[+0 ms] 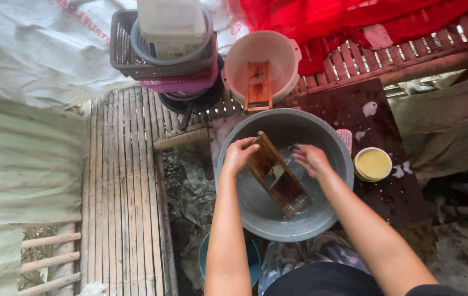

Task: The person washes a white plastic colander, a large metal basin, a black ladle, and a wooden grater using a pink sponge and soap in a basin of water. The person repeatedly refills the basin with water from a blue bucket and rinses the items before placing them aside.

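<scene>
A wooden slicer board point(277, 174) with a metal blade lies tilted inside a grey metal basin point(329, 211) that holds a little water. My left hand point(239, 154) grips the board's upper left end. My right hand point(311, 159) hovers over the board's right side with fingers curled and blurred; it seems to touch the water or the board, and I cannot tell whether it holds anything. A second wooden slicer point(258, 85) rests in a pale pink bowl point(288, 46) behind the basin.
A small yellow-filled tub point(373, 164) sits on the dark wet board to the right. Stacked plastic baskets point(124, 52) with a white container stand at the back. Bamboo slat flooring point(121, 186) lies left. Red cloth point(343, 16) hangs at the back right.
</scene>
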